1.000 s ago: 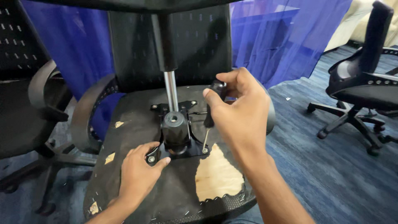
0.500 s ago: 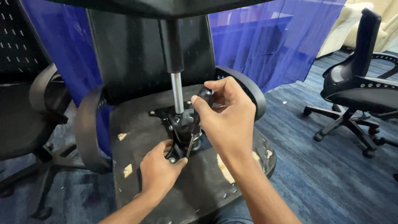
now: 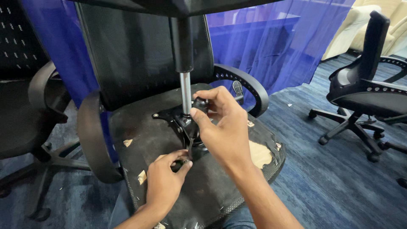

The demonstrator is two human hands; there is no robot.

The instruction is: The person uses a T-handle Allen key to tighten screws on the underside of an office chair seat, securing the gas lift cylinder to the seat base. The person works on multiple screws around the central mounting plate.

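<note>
Fingers of the left hand pinch a small bolt at the chair mechanism plate; right hand grips a black knob.

Seat underside rough black fabric w/ torn paper bits, gas-lift rod shiny metal, armrests matt plastic.

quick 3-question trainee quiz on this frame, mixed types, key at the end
1. True or false: the office chair lies overturned, with the underside of its seat facing up.
2. The right hand grips: A) the black knob by the gas-lift column; B) an armrest; C) a caster.
3. Fill in: the left hand pinches a small part at the black metal ____ plate.

Key: 1 true; 2 A; 3 mechanism.
</note>
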